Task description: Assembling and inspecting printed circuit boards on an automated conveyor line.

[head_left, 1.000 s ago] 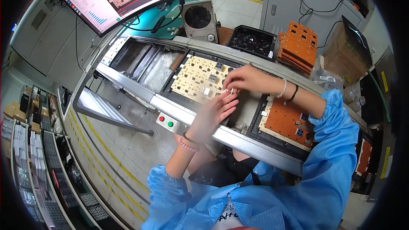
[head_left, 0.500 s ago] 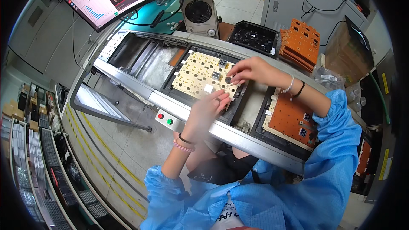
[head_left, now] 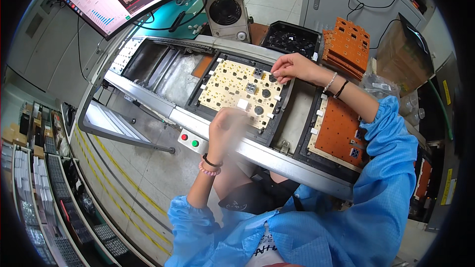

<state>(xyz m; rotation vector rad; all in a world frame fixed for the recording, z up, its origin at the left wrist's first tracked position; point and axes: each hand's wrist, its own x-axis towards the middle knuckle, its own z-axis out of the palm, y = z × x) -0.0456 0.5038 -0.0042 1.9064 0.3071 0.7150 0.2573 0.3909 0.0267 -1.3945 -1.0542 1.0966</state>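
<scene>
A cream circuit board lies in a black frame on the rail before me. On it sit two grey block connectors, a white square piece and round black components. My right hand is closed in a pinch at the board's far right corner, its fingertips on another round black component, partly covered by them. My left hand, smeared by motion, hovers over the near rail edge, off the board; whether it holds anything is hidden.
An orange board sits in a second frame on the right. Behind stand a black bin of dark parts, stacked orange plates and a fan unit. A control box with red and green buttons is fixed at the front.
My right hand has moved from the middle round black component toward the far corner of the board. My left hand has drawn back leftward off the board, uncovering the near round component.
</scene>
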